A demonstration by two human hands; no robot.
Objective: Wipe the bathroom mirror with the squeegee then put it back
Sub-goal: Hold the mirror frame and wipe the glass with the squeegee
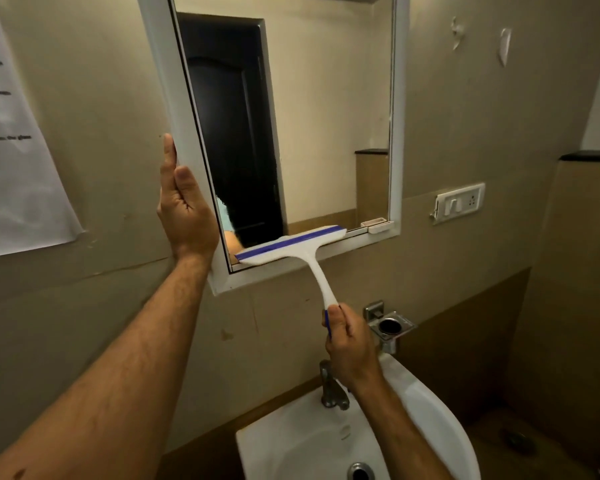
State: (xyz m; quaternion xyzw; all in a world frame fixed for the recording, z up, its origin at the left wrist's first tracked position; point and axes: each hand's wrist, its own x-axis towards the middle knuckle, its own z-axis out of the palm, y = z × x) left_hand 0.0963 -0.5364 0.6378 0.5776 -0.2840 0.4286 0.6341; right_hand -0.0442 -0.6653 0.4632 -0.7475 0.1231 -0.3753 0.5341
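A white-framed mirror hangs on the beige wall above the sink. A white squeegee with a blue blade strip lies across the bottom of the glass, its blade against the lower frame edge. My right hand grips the end of its handle, below the mirror. My left hand holds the mirror's left frame edge, with fingers behind the frame and the thumb in front.
A white sink with a metal tap sits below. A metal holder is fixed to the wall right of my right hand. A switch plate and a paper sheet are on the wall.
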